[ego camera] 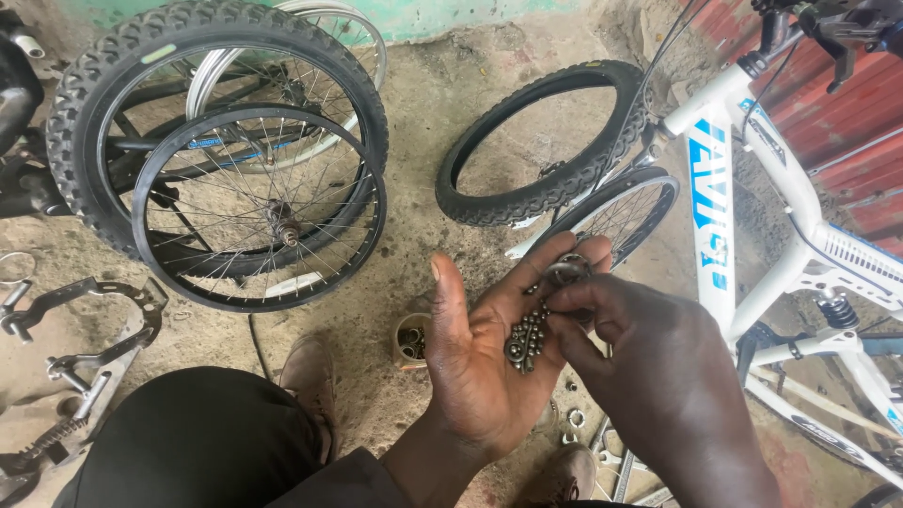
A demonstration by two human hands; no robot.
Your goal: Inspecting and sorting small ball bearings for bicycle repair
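Steel ball bearings [527, 341] lie heaped in my left hand [489, 357], which is cupped palm up at the lower middle of the frame, thumb standing up and fingers loosely curled. My right hand [649, 367] reaches across from the right, its fingertips [564, 299] pinching a small metal ring [567, 270] against the tips of my left fingers, just above the heap. Below my left thumb a little tin [411, 339] of small parts stands on the dirt floor [423, 113]. Spoked wheels [259, 207] are stacked at the upper left, a loose tyre [541, 141] lies at upper centre, and a white bicycle frame [752, 188] crosses the right side.
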